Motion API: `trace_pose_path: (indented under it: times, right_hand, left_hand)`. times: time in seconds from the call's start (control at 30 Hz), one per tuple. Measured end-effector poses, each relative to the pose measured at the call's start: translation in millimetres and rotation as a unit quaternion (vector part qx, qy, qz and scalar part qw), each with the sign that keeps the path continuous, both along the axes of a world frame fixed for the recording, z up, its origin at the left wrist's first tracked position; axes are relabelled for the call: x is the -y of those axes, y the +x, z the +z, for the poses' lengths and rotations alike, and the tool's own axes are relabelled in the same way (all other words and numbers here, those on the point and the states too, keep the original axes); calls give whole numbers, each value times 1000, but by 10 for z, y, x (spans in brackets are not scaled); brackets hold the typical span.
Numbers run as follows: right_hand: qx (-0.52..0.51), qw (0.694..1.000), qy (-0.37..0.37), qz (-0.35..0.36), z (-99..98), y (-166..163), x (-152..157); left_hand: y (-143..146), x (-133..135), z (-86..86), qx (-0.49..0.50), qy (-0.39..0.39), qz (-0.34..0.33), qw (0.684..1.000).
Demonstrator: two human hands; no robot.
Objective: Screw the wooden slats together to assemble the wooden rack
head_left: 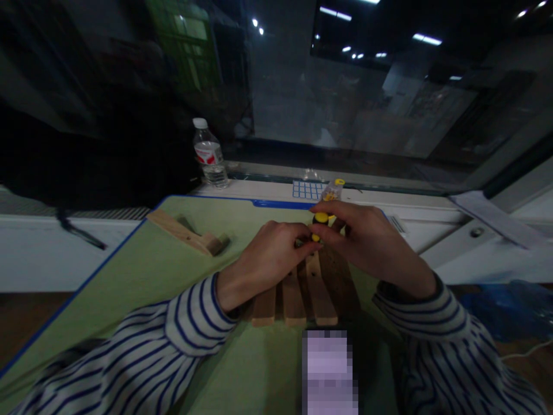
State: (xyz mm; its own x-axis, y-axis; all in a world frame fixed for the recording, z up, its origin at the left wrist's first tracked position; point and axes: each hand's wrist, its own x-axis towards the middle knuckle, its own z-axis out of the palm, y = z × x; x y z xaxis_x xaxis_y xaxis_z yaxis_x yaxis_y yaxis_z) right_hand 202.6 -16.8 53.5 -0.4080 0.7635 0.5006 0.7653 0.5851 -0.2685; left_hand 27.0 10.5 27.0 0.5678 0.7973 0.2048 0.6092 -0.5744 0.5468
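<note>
Both my hands meet over a slatted wooden piece (302, 300) lying on the green mat (173, 288). My right hand (371, 242) is closed around a yellow and black screwdriver (320, 219), held upright with its tip hidden. My left hand (268, 259) is closed in a pinch at the foot of the screwdriver, resting on the slats; what it pinches is too small to make out. Both sleeves are white with dark blue stripes.
A second wooden part (188, 233) lies on the mat to the left. A water bottle (209, 154) stands at the back on a white ledge (432, 202), with a blue grid card (306, 189) and a small plastic bag (333, 189). Dark glass rises behind.
</note>
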Motion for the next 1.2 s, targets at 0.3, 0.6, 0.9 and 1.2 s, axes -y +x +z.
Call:
trace_pose_path:
  times: [0.3,0.6,0.9,1.2]
  right_hand:
    - [-16,999,-7,46,4,39,14]
    - [-3,1000,-6,16,-15,35,-9]
    - [7,1000,-2,-6,-3,19,-27]
    - [-13,999,-31,-2,12,4,-20]
  left_hand:
    - [-25,-29,-45,9,-5,-27,1000]
    - [-21,-7,-4,-8,0,-20,1000]
    - [-14,-3,-2,8,14,-4,1000]
    - [5,-2,-1,7,15,-1,1000]
